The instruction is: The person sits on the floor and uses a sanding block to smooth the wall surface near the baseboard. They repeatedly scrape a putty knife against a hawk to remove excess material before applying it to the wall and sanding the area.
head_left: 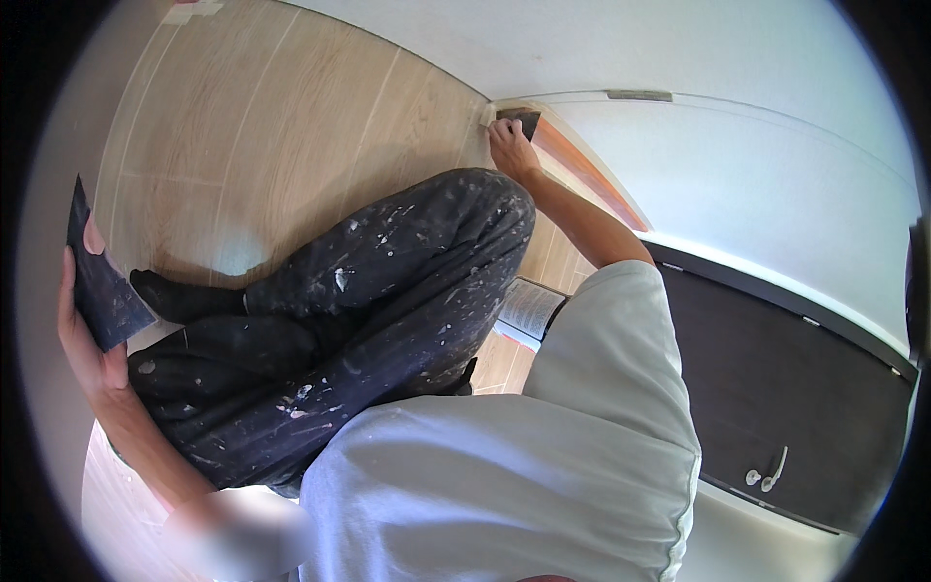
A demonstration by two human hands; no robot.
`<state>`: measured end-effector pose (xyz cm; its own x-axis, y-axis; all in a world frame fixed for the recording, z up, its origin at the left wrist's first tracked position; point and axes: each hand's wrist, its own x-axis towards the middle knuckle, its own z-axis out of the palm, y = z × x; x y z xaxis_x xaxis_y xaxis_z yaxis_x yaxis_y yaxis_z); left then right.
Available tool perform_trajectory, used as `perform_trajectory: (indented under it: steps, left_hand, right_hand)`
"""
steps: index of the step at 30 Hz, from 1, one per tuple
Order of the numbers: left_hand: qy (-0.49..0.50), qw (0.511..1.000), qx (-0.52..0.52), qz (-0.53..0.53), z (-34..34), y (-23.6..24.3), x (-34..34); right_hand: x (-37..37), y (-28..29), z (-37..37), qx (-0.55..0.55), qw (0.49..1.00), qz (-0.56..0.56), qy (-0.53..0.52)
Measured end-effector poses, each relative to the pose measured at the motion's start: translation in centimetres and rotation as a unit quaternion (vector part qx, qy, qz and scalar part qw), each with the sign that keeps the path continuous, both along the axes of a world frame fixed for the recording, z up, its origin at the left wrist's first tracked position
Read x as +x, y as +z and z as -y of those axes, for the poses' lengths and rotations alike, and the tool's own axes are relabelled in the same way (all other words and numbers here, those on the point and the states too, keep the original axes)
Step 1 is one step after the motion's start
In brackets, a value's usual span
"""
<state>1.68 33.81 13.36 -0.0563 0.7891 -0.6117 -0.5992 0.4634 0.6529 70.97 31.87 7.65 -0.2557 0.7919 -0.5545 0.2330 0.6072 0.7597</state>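
Observation:
My left hand [92, 354], at the far left, grips a thin dark flat plate [109, 291] by its lower edge. A smear of pinkish paste [93, 236] sits on the plate. Out ahead, my right arm is stretched to the wall's base, where my right hand [511, 145] pinches a small dark flat blade [529, 122]. The blade lies close to the floor corner, at the upper end of an orange-brown strip [592, 173] along the wall. Its working edge is partly hidden by my fingers.
I sit on a wood-look floor [291, 107], my paint-spotted dark trousers [388, 252] filling the middle. A printed open booklet or box [529, 310] lies beside my right side. White wall [737, 145] rises along the right, with a dark door [776, 378] and its handle [773, 475].

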Motion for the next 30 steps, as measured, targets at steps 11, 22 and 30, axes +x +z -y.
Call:
perform_trajectory:
  steps: [11,22,30]
  left_hand:
    - [0.025,1.000,-0.003,-0.014,-0.4,2.3,2.3]
    - [-0.111,0.979,-0.003,0.172,1.5,6.1,12.3]
    - [-0.205,0.921,-0.054,0.327,5.0,12.9,22.2]
  right_hand:
    - [-0.2,1.6,1.4,-0.057,0.990,-0.052,-0.122]
    - [-16.6,22.2,4.2,0.096,0.706,-0.702,0.002]
    - [-25.5,22.5,7.6,0.017,0.588,-0.764,0.267]
